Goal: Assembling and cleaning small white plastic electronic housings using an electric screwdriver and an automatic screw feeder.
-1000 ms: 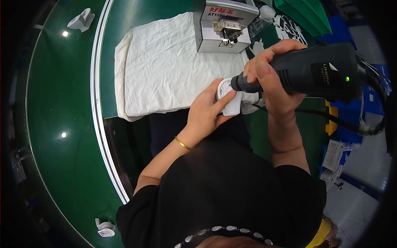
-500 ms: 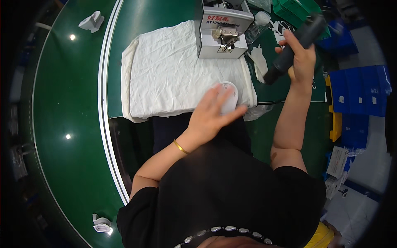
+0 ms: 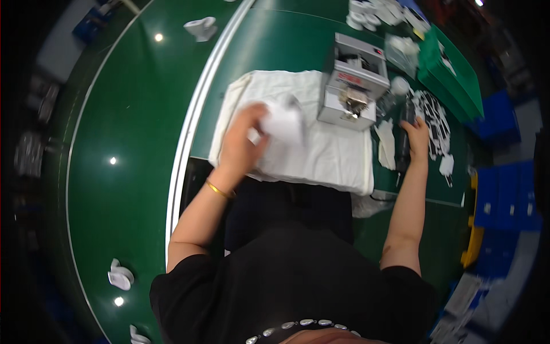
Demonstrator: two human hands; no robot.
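Over the white cloth (image 3: 338, 155), my left hand (image 3: 240, 140) is closed around the edge of a white plastic part (image 3: 285, 123). Motion smears the part, so its exact shape cannot be made out. To the right of the grey screw feeder (image 3: 346, 103), my right hand (image 3: 417, 137) has its fingers round a black electric screwdriver (image 3: 404, 146). The screwdriver is down at the green table, its thin bit pointing toward me. Beside it lies a whitish glove-like piece (image 3: 385, 143).
A clear bottle (image 3: 389, 103) and a plastic bag (image 3: 401, 54) stand by the feeder. Several black and white pieces (image 3: 438, 123) lie right of the screwdriver, below a green bin (image 3: 452, 74). White parts (image 3: 200, 28) sit on the green conveyor belt (image 3: 137, 132) at left.
My left hand has lifted the white part off the cloth's near right corner and moved left. My right hand has lowered the screwdriver to the table. The view has shifted.
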